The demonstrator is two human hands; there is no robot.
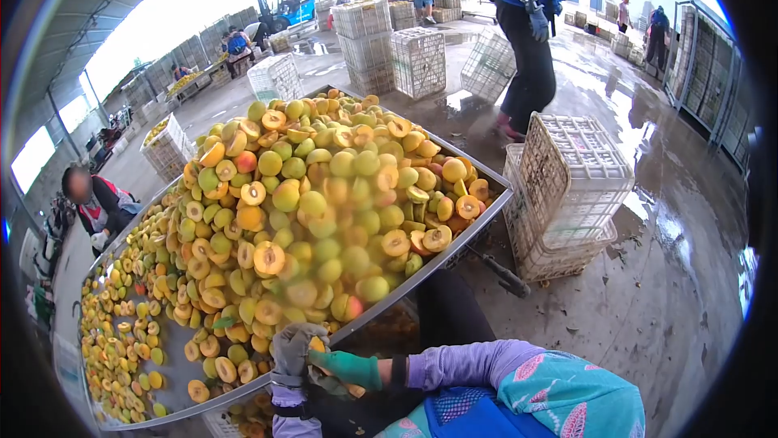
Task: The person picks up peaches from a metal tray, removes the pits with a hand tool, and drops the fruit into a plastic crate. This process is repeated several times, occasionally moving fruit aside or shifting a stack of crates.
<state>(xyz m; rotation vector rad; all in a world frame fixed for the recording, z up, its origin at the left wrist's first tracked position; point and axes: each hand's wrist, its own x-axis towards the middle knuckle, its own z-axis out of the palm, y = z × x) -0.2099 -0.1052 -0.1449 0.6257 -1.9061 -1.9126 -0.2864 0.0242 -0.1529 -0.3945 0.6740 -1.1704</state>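
A large metal-edged tray table (381, 315) in front of me is heaped with yellow-green and orange apricots (269, 258), many cut in half. My left hand (293, 350), in a grey glove, is closed at the tray's near edge. It grips an apricot piece (317, 345), of which a bit of orange shows. Pressed close against it is my right hand (350, 368) in a green glove, its fingers curled in. A small orange-tan thing (356, 390) pokes out beneath the right hand; I cannot tell what that hand holds.
Stacked plastic crates (571, 187) stand right of the tray, with more crates (365, 41) behind it. A person (527, 33) is on foot beyond the right corner. Another person (105, 203) is at the tray's left side. A blue forklift (288, 7) stands farther back.
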